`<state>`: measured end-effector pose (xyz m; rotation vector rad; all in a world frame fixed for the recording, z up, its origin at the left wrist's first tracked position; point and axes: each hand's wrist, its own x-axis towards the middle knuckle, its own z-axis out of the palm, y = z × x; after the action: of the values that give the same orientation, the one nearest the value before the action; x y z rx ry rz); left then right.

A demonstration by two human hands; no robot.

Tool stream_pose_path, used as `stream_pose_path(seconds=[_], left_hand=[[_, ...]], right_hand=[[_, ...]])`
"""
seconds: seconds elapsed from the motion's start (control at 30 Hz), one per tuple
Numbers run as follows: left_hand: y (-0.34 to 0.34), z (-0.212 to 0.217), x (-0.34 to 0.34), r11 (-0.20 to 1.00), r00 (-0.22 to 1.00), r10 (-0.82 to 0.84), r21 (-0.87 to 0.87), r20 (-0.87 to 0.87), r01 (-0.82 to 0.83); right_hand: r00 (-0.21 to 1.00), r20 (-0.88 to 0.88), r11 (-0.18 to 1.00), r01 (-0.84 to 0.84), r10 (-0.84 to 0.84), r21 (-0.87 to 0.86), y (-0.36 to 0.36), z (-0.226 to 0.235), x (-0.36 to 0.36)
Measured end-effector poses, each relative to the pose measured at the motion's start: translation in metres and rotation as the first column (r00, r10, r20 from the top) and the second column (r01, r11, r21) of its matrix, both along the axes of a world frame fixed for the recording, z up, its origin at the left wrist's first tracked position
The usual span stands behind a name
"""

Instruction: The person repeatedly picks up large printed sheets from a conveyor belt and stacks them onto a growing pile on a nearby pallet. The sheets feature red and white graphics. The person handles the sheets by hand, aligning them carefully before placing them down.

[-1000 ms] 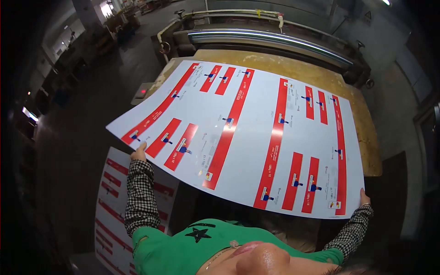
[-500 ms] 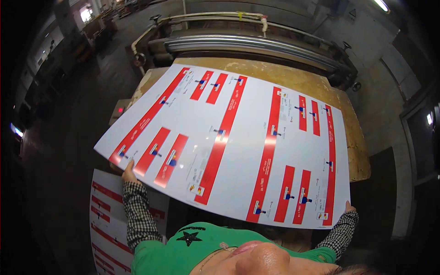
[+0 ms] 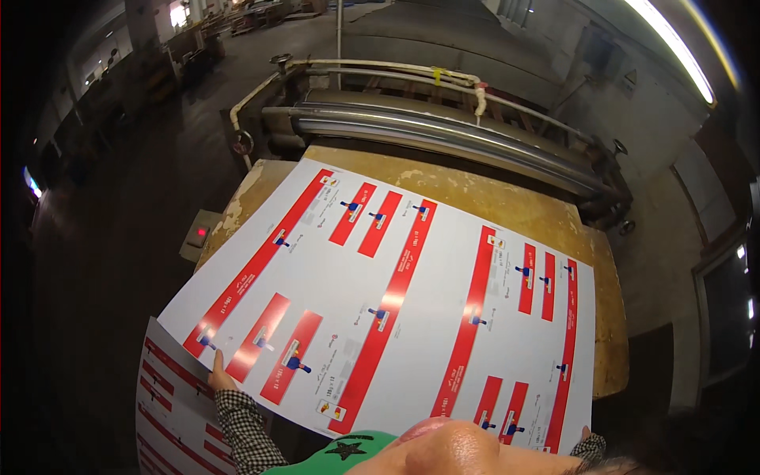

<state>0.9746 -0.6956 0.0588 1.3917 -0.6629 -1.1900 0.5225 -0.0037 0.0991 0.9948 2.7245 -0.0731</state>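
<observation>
A large white printed sheet (image 3: 431,313) with red stripes and small blue figures lies tilted over a worn tan board (image 3: 609,317). At its near left edge my left hand (image 3: 219,374) grips it, thumb on top and fingers hidden beneath. Close to the near right corner, a small part of my right hand (image 3: 586,433) shows at the sheet's edge; the rest of that hand is hidden. Beyond the sheet's far edge runs a machine with a long shiny metal roller (image 3: 427,136).
Similar printed sheets (image 3: 170,423) lie lower left, beside my left forearm. A small box with a red light (image 3: 199,233) sits at the board's left side. Pale pipes (image 3: 380,67) and handwheels (image 3: 243,143) frame the roller.
The view has tilted upward, so the sheet and roller appear lower. Both hands stay at the sheet's edges, and the sheet keeps nearly the same place on the board.
</observation>
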Motion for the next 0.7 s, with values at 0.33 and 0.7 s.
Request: stream_pose_path(seconds=[0.33, 0.7], left_hand=[[-0.013, -0.033, -0.005, 0.994, 0.950, 0.003, 0.101, -0.314, 0.031], [0.001, -0.009, 0.004, 0.954, 0.927, -0.187, 0.163, -0.326, 0.250]], right_hand=[[0.999, -0.030, 1.000, -0.018, 0.018, -0.001, -0.014, 0.001, -0.012], [0.991, -0.116, 0.978, -0.087, 0.066, -0.188, 0.070, 0.000, -0.020]])
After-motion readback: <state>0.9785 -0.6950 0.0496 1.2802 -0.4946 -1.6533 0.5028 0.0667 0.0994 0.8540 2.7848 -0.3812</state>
